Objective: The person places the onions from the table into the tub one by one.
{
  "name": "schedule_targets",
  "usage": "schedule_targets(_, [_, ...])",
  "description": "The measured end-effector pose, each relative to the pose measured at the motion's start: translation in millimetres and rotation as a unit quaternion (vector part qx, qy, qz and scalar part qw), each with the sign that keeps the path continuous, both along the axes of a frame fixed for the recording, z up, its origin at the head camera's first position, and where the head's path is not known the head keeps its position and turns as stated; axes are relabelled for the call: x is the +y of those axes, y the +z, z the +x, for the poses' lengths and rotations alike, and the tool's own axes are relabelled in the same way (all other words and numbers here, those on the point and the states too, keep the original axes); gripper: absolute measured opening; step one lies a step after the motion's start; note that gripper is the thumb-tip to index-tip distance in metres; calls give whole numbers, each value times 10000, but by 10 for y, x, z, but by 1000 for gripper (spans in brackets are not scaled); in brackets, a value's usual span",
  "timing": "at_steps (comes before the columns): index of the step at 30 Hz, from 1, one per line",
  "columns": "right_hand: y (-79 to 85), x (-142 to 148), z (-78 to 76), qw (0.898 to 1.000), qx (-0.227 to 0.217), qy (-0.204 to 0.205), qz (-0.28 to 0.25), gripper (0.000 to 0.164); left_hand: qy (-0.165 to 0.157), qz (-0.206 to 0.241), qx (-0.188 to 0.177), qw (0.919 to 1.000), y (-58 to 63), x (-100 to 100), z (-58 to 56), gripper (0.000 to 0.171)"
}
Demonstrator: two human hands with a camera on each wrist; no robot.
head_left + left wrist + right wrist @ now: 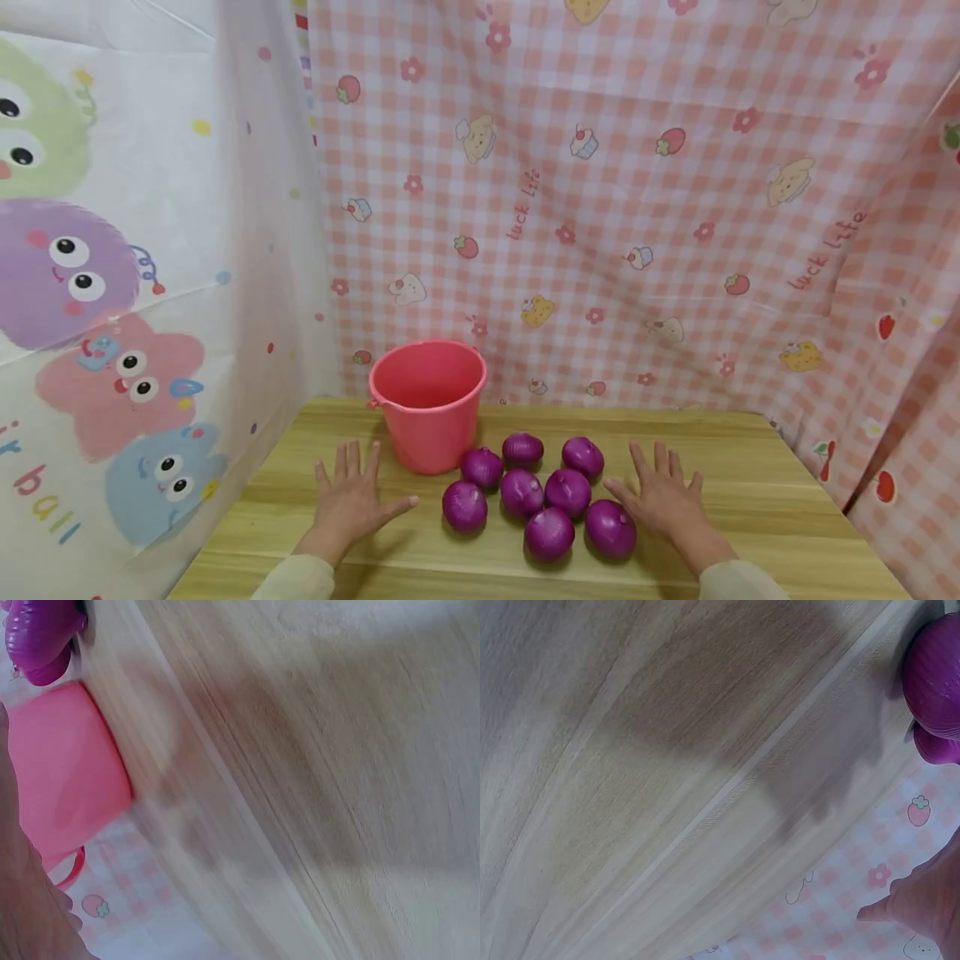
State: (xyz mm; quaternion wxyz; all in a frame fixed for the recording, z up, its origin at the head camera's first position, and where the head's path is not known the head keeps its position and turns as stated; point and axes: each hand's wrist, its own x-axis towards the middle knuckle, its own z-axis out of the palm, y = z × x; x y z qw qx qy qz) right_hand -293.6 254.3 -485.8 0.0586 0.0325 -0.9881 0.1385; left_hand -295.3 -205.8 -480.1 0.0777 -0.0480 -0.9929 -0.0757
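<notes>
Several purple onions (567, 493) lie in a loose cluster on the wooden table, right of a pink bucket (435, 433). My left hand (350, 502) is spread palm down over the table, left of the onions and in front of the bucket, holding nothing. On the other side my right hand (663, 500) has its fingers spread too, close to the rightmost onion (611, 529) but apart from it. In the left wrist view the bucket (71, 769) shows beyond part of the hand (30, 892). An onion (936, 679) appears at the right wrist view's edge.
The wooden table (720, 450) reaches back to a pink checked cloth (637, 208) hanging behind it. A white cloth with cartoon figures (255, 250) hangs along the left side, and patterned cloth (911, 400) also hangs on the right.
</notes>
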Motion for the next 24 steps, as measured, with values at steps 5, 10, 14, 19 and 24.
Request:
schedule_targets(5, [-10,-11,-2,10000,-24,16,-78,93,46,18,90,9999,28,-24,-11,117])
schedule_targets(10, [4,-30,-7,9999,8,65,-120,93,96,71,168,9998,72,-46,-25,118])
schedule_targets(14, [16,-35,-12,9999,40,95,-104,95,92,138,240,9996,113,-66,-45,119])
schedule_targets(19, [22,-30,-21,9999,36,75,-80,95,120,241,320,9991,159,-92,-85,118])
schedule_targets(24, [8,-19,-33,10000,-14,58,-49,94,168,203,379,9989,208,-116,-129,119])
